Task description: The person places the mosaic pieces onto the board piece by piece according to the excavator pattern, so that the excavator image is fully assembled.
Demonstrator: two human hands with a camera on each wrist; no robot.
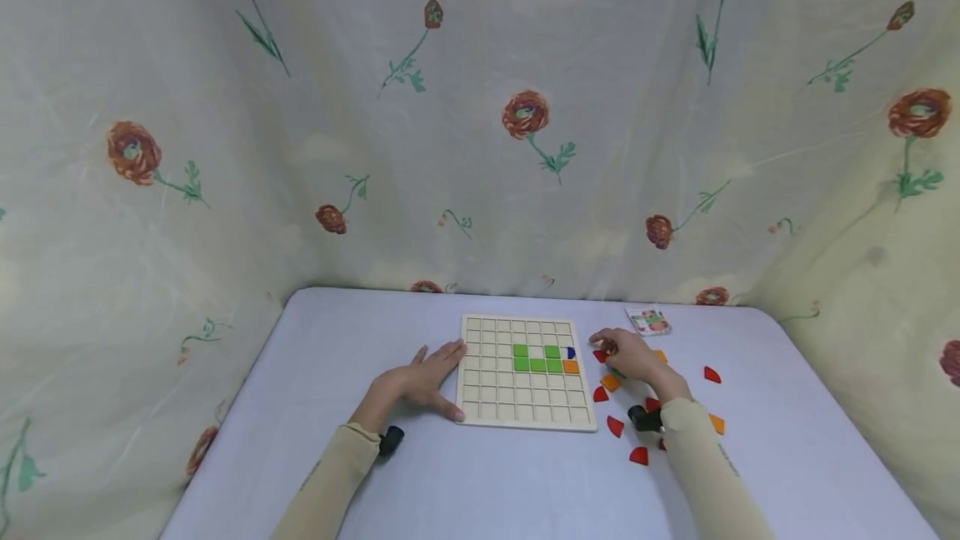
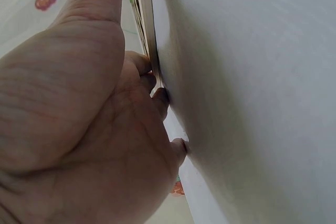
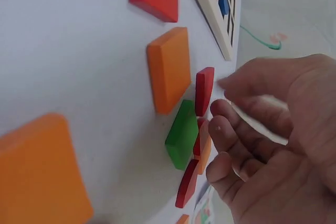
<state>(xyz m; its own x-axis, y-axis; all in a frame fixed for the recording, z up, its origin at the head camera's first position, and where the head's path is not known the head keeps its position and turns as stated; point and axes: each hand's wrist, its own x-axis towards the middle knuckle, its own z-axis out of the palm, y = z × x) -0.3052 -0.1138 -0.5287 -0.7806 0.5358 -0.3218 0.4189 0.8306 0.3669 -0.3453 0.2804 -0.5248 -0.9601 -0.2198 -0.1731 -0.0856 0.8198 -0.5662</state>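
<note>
A wooden grid board [image 1: 491,390] lies on the table. In it sit several green squares [image 1: 537,365], an orange square [image 1: 571,367] and a small dark blue piece [image 1: 572,352]. My left hand [image 1: 426,377] rests along the board's left edge, thumb by the near corner and fingers spread toward the far side. To the right of the board, my right hand [image 1: 632,352] hovers low over loose pieces, its fingers loosely bent with nothing between them. Closest to those fingertips is a red piece [image 3: 205,90]; beside it lie an orange square [image 3: 170,69] and a green piece [image 3: 182,135].
Several red quarter-round pieces [image 1: 615,426] and orange squares [image 1: 717,423] are scattered around the right forearm. A patterned card [image 1: 649,321] lies at the back right. Flowered curtain [image 1: 480,148] hangs behind the white table [image 1: 480,490].
</note>
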